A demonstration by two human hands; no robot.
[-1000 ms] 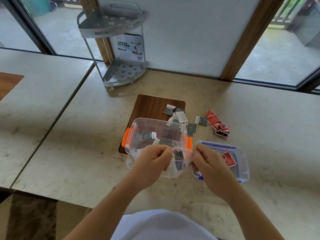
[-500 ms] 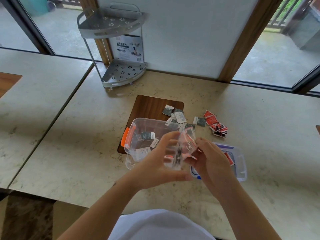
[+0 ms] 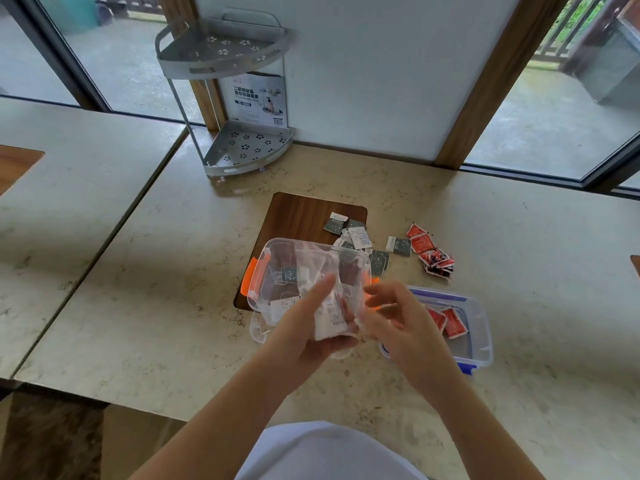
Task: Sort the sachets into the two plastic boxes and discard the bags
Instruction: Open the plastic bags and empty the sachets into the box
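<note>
Since half a second ago the clear plastic bag [image 3: 317,271] has swung upright above the orange-latched box [image 3: 273,271], and the right hand [image 3: 398,320] has let go of it. Behind lie grey sachets [image 3: 349,232] on the wooden board [image 3: 304,213] and red sachets [image 3: 431,252] on the stone table [image 3: 138,271], a corner rack [image 3: 239,98] beyond. The blue-latched box [image 3: 479,327] holds red packets, partly hidden by the right hand. The left hand [image 3: 304,327] pinches the bag, sachets inside; the right hand hangs beside it, fingers loosely spread.
</note>
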